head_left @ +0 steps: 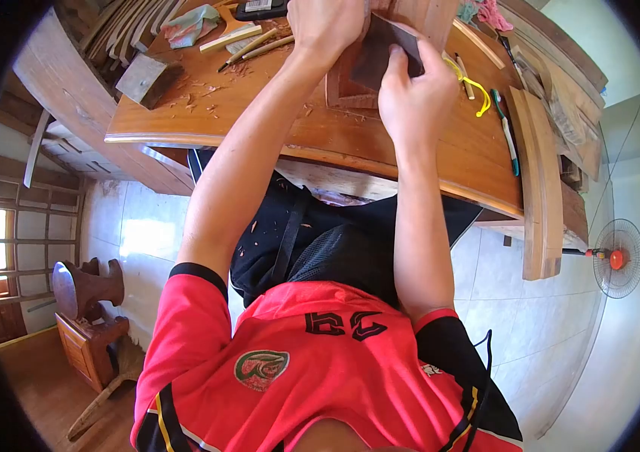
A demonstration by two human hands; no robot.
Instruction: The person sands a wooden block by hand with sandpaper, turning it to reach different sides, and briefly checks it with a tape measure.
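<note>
My right hand point(418, 94) pinches a dark brown sheet point(380, 56), which looks like sandpaper, with the thumb on its face and the fingers behind it. Next to it at the top edge, my left hand point(327, 30) is closed at the side of a pale wooden piece point(425, 19); its fingertips are cut off or hidden, so its grip is unclear. Under the sheet, a wooden block point(346, 96) rests on the brown table point(260, 128). A yellow cord point(478, 90) lies right of my right hand.
Left on the table are a wood block point(146, 79), pencils point(248, 49), a cloth point(190, 26) and shavings. A toothbrush point(506, 132) and long wooden strips point(535, 188) lie along the right edge. A fan point(617, 259) stands farther right.
</note>
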